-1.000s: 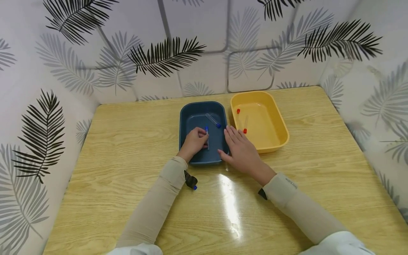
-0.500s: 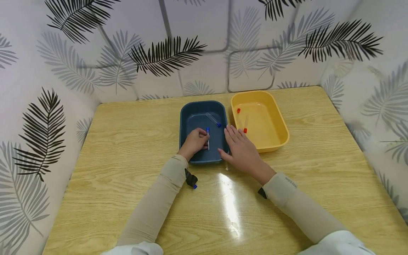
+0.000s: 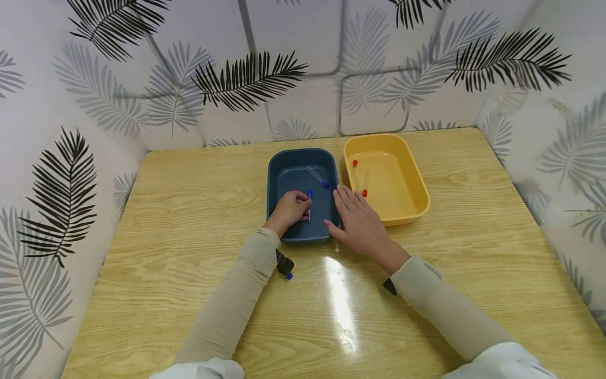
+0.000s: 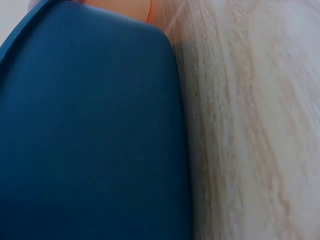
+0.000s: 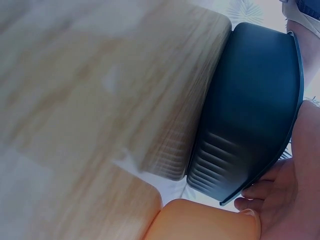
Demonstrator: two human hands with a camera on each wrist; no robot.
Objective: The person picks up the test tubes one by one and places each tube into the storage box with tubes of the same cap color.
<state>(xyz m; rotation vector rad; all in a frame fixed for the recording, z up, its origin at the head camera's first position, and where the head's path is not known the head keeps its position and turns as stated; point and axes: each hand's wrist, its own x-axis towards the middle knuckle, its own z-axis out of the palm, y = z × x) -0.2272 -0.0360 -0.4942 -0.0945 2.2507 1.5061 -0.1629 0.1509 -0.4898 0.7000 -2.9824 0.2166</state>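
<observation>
My left hand (image 3: 290, 211) reaches into the dark blue tray (image 3: 303, 152) and pinches a slim clear test tube with a blue cap (image 3: 309, 193) between thumb and fingers. The tube's middle is covered by the fingertips. Beyond it, a second blue-capped test tube (image 3: 316, 176) lies slanted on the tray floor. My right hand (image 3: 362, 226) rests with straight fingers on the right side of the blue tray, its fingertips beside the yellow tray. In the right wrist view, the right hand's fingers (image 5: 257, 192) touch the blue tray's rim. The left wrist view shows only the blue tray's outer wall (image 4: 95, 125).
Right beside the blue tray stands a yellow tray (image 3: 397, 184). Clear tubes with red caps (image 3: 365, 193) lie in its left part. Both trays sit near the back of the wooden table (image 3: 189, 221), before a leaf-patterned wall covering (image 3: 284, 95).
</observation>
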